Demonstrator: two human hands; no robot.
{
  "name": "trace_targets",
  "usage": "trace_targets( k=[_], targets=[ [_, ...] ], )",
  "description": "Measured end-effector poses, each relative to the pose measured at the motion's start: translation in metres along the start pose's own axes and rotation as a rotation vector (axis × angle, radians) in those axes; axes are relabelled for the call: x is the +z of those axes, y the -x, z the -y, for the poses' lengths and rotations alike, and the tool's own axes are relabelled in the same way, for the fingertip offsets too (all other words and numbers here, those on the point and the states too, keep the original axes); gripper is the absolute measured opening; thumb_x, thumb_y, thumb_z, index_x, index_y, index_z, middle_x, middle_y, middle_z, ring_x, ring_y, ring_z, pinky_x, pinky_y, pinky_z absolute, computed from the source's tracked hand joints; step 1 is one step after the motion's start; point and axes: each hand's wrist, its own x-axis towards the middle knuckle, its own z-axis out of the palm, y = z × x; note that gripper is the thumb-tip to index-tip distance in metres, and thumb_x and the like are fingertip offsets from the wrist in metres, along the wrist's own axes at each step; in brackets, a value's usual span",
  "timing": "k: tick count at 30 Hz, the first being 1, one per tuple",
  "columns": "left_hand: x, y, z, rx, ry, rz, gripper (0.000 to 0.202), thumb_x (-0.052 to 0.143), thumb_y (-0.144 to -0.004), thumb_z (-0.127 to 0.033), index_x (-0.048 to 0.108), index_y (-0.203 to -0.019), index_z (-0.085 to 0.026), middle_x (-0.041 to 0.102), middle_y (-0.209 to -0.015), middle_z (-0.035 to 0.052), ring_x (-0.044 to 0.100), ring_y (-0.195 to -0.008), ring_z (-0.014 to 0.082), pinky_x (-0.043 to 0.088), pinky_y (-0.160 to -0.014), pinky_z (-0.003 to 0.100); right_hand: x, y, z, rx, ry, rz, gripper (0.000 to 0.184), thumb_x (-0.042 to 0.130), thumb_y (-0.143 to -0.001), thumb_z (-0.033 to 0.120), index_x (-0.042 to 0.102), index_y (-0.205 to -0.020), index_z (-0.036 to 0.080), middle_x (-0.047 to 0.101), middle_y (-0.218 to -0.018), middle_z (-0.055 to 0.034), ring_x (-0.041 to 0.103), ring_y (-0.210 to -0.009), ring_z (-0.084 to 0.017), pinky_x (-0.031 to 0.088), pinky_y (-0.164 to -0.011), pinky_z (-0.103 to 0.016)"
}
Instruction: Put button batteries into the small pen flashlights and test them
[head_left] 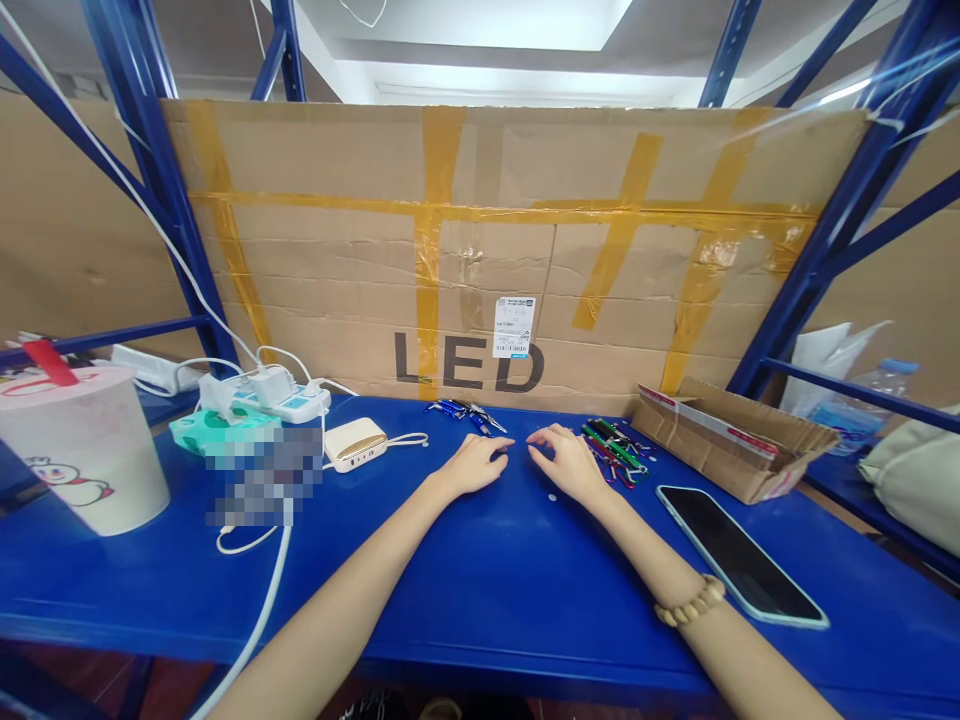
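Observation:
My left hand (474, 463) rests low over the blue shelf top (480, 580), fingers stretched forward and apart from the thumb, with nothing seen in it. Just beyond it lies a small group of blue and silver metal pieces (466, 413) that look like carabiner clips. Facing it, my right hand (568, 462) has its fingers loosely extended and also appears to hold nothing. Right beside that hand is a pile of red, green and dark carabiner-like clips (619, 452), partly hidden by the hand. A tiny pale disc (553, 497) lies near my right wrist.
On the right are a phone (742, 555) and an open cardboard box (731, 440). To the left stand a large paper cup (90, 450), a cream power bank (356, 443), power strips (289, 402) and a white cable (274, 590). A taped cardboard sheet (345, 280) closes the back.

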Motion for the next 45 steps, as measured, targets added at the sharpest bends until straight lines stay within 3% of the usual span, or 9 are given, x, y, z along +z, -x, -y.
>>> trace_targets(
  k=[4, 9, 14, 16, 19, 25, 28, 36, 45],
  targets=[
    [0.001, -0.001, 0.001, -0.077, -0.020, -0.108, 0.041, 0.032, -0.083, -0.026, 0.050, -0.119, -0.018, 0.056, -0.119, 0.0079, 0.048, -0.112, 0.0214, 0.030, -0.098, 0.039, 0.000, 0.000, 0.000, -0.002, -0.008, 0.009, 0.017, 0.047, -0.079, 0.023, 0.061, -0.088, 0.021, 0.060, -0.089, -0.0037, 0.055, -0.086, -0.016, 0.038, -0.074, -0.030],
    [-0.001, 0.000, -0.001, 0.009, 0.024, -0.063, 0.037, 0.032, -0.083, -0.026, 0.060, -0.105, -0.019, 0.064, -0.106, 0.0054, 0.054, -0.104, 0.0192, 0.032, -0.098, 0.036, 0.000, 0.000, -0.001, 0.002, -0.019, 0.019, 0.017, 0.048, -0.079, 0.023, 0.061, -0.089, 0.020, 0.061, -0.089, -0.0039, 0.055, -0.087, -0.017, 0.039, -0.074, -0.030],
    [0.001, 0.002, 0.003, -0.015, -0.089, -0.053, 0.040, 0.037, -0.082, -0.030, 0.050, -0.119, -0.021, 0.047, -0.130, 0.0060, 0.034, -0.125, 0.0225, 0.025, -0.102, 0.042, 0.003, 0.002, -0.001, -0.088, -0.051, 0.094, 0.025, 0.043, -0.084, 0.031, 0.058, -0.103, 0.024, 0.059, -0.104, -0.0048, 0.051, -0.100, -0.019, 0.037, -0.083, -0.035],
    [0.001, 0.002, 0.007, -0.014, -0.104, -0.017, 0.037, 0.036, -0.082, -0.029, 0.052, -0.115, -0.021, 0.050, -0.127, 0.0049, 0.034, -0.124, 0.0211, 0.024, -0.102, 0.042, 0.005, 0.004, -0.001, -0.150, -0.067, 0.141, 0.029, 0.040, -0.086, 0.035, 0.055, -0.109, 0.026, 0.055, -0.113, -0.0050, 0.048, -0.106, -0.019, 0.035, -0.087, -0.038],
    [-0.002, 0.002, 0.010, -0.007, -0.089, -0.068, 0.036, 0.032, -0.084, -0.025, 0.054, -0.111, -0.022, 0.054, -0.122, 0.0035, 0.038, -0.121, 0.0174, 0.025, -0.103, 0.038, 0.008, 0.005, -0.001, -0.188, -0.059, 0.182, 0.032, 0.039, -0.086, 0.038, 0.053, -0.113, 0.028, 0.050, -0.120, -0.0058, 0.044, -0.111, -0.020, 0.033, -0.090, -0.040],
    [0.001, 0.003, 0.013, -0.117, -0.138, -0.042, 0.041, 0.032, -0.083, -0.025, 0.045, -0.122, -0.022, 0.039, -0.136, 0.0053, 0.026, -0.129, 0.0212, 0.021, -0.104, 0.043, 0.009, 0.005, -0.002, -0.189, -0.041, 0.210, 0.027, 0.040, -0.085, 0.040, 0.059, -0.100, 0.029, 0.051, -0.115, -0.0044, 0.044, -0.110, -0.020, 0.033, -0.091, -0.041],
    [0.003, 0.003, 0.014, -0.149, -0.147, -0.033, 0.043, 0.031, -0.084, -0.029, 0.041, -0.126, -0.023, 0.035, -0.139, 0.0051, 0.021, -0.131, 0.0230, 0.020, -0.103, 0.045, 0.009, 0.005, -0.002, -0.171, -0.051, 0.179, 0.029, 0.039, -0.086, 0.040, 0.056, -0.105, 0.028, 0.051, -0.115, -0.0054, 0.044, -0.108, -0.020, 0.033, -0.090, -0.041],
    [0.001, 0.002, 0.012, -0.116, -0.161, -0.075, 0.041, 0.030, -0.085, -0.028, 0.044, -0.123, -0.022, 0.040, -0.134, 0.0059, 0.029, -0.126, 0.0195, 0.024, -0.103, 0.040, 0.011, 0.005, -0.003, -0.132, 0.001, 0.187, 0.037, 0.037, -0.086, 0.043, 0.052, -0.115, 0.025, 0.048, -0.121, -0.0077, 0.042, -0.112, -0.021, 0.031, -0.092, -0.040],
    [0.002, 0.003, 0.010, -0.129, -0.203, -0.074, 0.039, 0.030, -0.085, -0.027, 0.047, -0.119, -0.019, 0.041, -0.134, 0.0066, 0.028, -0.127, 0.0213, 0.023, -0.104, 0.041, 0.008, 0.003, -0.003, -0.115, 0.070, 0.162, 0.026, 0.042, -0.085, 0.038, 0.060, -0.100, 0.027, 0.051, -0.115, -0.0058, 0.044, -0.107, -0.021, 0.033, -0.088, -0.040]
  ],
)
